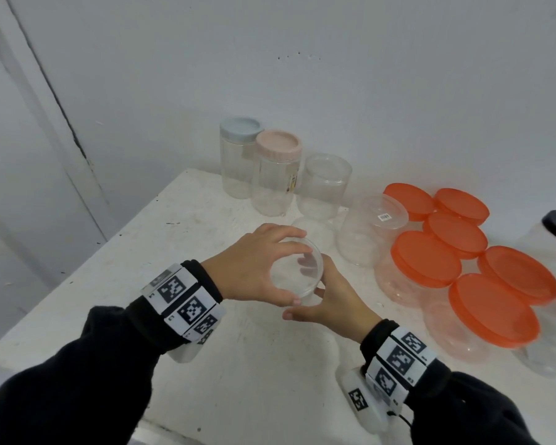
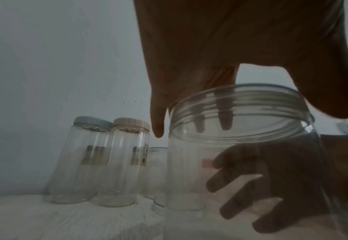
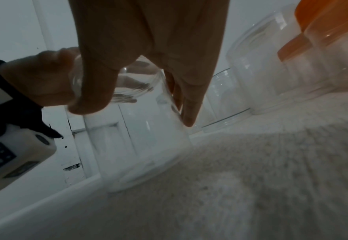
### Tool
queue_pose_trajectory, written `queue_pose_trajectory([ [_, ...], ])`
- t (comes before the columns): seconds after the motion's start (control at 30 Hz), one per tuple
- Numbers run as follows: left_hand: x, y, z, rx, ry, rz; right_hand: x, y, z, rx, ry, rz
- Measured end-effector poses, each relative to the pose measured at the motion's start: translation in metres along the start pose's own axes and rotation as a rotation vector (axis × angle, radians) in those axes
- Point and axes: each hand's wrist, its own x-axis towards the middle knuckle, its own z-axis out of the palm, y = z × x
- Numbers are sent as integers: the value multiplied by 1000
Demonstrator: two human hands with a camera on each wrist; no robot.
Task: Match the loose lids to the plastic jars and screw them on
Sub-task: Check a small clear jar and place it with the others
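- White, rough-topped table [image 1: 206, 364] in a pale-walled corner, sleeves and tagged wristbands coming in at the near edge.
- Right hand [image 1: 331, 303] wraps the side of a clear jar [image 1: 297, 274] from below, fingers curled round its wall, thumb on the near side.
- Left hand [image 1: 257, 264] sits on top, fingers and thumb curled over a clear lid [image 2: 241, 104] at the jar's threaded mouth; the jar stands on the table, mid-front.
- Just behind, another see-through lid [image 1: 315, 232] lies flat.
- To the right, a cluster of orange-lidded tubs [image 1: 491, 309], close-packed.
- Beside them, a wide clear jar [image 1: 366, 232] with a barcode sticker on its lid.
- Farther back by the wall: a clear capped jar [image 1: 325, 187], a pink-lidded jar [image 1: 278, 146] and a blue-lidded jar [image 1: 239, 130], touching.
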Motion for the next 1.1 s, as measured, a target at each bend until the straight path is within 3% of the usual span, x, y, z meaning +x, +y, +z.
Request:
queue_pose_trajectory([
  [0.13,-10,-7,-1,-100,-30,-16,-6,4,-9,28,-107,32],
  [0.27,-26,-26,5,-395,81,-155,-7,-15,-33,71,-23,1],
  [0.37,-27,-33,17,-610,32,-242,-2,-46,-44,-151,-82,-63],
  [0.47,-22,-33,25,-721,14,-219,6,-73,-39,-536,-247,-136],
  [0.57,-17,-36,29,-761,26,-218,16,-88,-28,-837,-370,-128],
  [0.67,-15,-39,34,-758,39,-222,25,-95,-21,-993,-392,-104],
  [1.1,-16,-40,31,-667,49,-250,43,-111,-16,-1154,-617,-98],
])
